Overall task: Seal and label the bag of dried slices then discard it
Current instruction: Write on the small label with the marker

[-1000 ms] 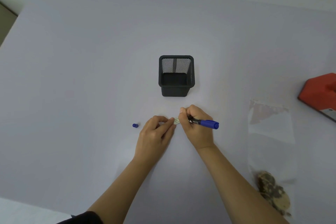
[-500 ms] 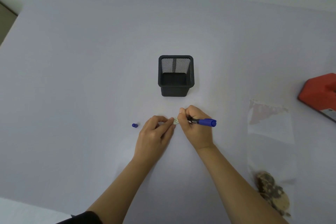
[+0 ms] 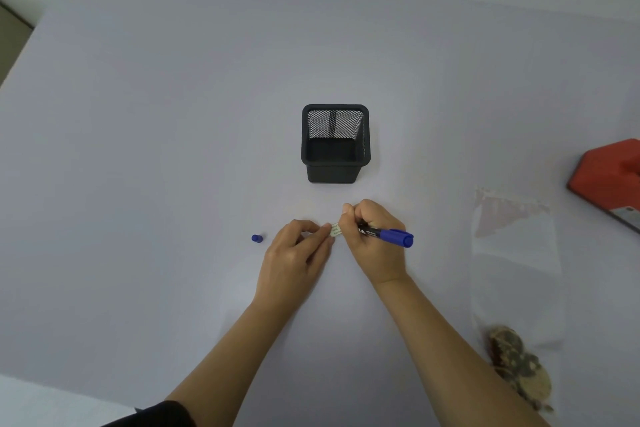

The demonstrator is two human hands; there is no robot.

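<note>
Head view: I am seeing the left hand [image 3: 294, 253] pinching a small label [image 3: 335, 229], the right hand [image 3: 375, 243] curling round a blue marker [image 3: 388, 235] beside it. The bag [image 3: 516, 253] is lying well to the right, long axis running near-to-far, nearer the right hand.

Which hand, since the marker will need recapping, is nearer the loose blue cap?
Left. The left hand lies just right of the blue cap; the right hand, gripping the marker, sits farther right, beyond the left.
</note>
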